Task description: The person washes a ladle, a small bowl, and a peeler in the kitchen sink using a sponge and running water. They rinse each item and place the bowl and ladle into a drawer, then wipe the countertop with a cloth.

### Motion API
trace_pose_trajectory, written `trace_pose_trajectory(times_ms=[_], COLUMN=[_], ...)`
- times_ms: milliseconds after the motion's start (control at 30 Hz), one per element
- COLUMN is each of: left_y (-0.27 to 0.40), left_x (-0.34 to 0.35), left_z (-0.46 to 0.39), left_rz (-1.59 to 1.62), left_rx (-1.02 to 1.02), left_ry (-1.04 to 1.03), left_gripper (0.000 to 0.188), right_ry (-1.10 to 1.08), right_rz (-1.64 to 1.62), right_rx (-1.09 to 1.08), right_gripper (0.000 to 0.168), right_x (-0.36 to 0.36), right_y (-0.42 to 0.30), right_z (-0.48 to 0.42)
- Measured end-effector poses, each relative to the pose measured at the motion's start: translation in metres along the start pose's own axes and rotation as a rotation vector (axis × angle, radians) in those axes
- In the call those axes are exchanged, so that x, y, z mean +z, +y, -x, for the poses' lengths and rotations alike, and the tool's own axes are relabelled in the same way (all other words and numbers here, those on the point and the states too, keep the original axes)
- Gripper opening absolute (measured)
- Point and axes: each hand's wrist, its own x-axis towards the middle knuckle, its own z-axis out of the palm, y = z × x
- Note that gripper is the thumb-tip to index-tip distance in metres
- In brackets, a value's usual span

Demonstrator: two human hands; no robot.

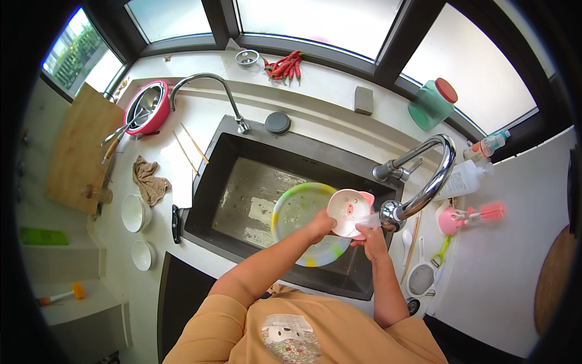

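A small white and pink bowl with a pig's face (pixel 349 210) is held over the sink, its inside turned up towards me. My left hand (pixel 322 226) grips its left rim. On the lower right side, my right hand (pixel 370 239) holds the same bowl. Water from the chrome faucet (pixel 394 214) runs over the bowl's right side and my right fingers. Below, a round yellow, green and white basin (pixel 298 214) with water in it stands in the dark sink (pixel 238 177) and is partly hidden by the bowl and my forearms.
Left of the sink lie a cleaver (pixel 178 218), chopsticks (pixel 185 152), a brown cloth (pixel 150 179) and white bowls (pixel 135 212). A pink basin (pixel 160 116) holds ladles. To the right are a strainer (pixel 420 278), a green peeler (pixel 441 252) and a pink brush (pixel 491 212). Red chilies (pixel 285 67) lie on the windowsill.
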Motion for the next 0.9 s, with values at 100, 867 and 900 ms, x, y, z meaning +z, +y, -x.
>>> trace_pose_trajectory(times_ms=[100,867,900], left_y=[0.003,0.023,0.016], left_x=[0.007,-0.001,-0.001], left_z=[-0.003,-0.011,-0.01], left_rz=[-0.049,-0.686,-0.617], left_rx=[0.104,0.378,0.31], left_ry=[-0.113,0.325,0.264], left_gripper=[0.057,0.035,0.04], right_ry=[0.106,0.168,0.203], right_rz=[0.01,-0.042,-0.105], right_rx=[-0.105,-0.122,-0.127], right_gripper=[0.028,0.025,0.023], right_x=[-0.006,0.033,0.033], right_y=[0.015,0.03,0.034], right_z=[-0.012,0.0,-0.005])
